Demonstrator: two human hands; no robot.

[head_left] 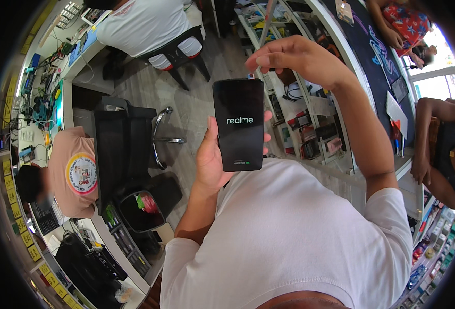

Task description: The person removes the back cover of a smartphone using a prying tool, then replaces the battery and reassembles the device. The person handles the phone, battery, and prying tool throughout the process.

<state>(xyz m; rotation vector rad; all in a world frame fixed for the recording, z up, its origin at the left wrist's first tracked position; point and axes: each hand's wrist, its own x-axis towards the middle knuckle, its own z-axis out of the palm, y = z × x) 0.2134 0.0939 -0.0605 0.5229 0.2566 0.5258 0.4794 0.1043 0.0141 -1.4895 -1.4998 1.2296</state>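
A black smartphone [238,139] stands upright in my left hand [211,159], the thumb along its left edge and fingertips showing at its right. Its dark screen is lit with a pale logo in the middle and a smaller mark at the bottom. At the phone's top edge shows a small red, white and blue piece [250,76], too small to name. Just above and to the right of it is my right hand [294,59], its fingers bent and thumb and fingertips drawn together. Whatever lies between those fingertips, if anything, I cannot make out.
A black office chair [124,149] holds a person in a pinkish shirt at the left workbench. Another person in white sits on a black chair [173,54] ahead. Beyond my right hand are glass shelves [310,105] of goods and a dark counter [364,38] with people behind it.
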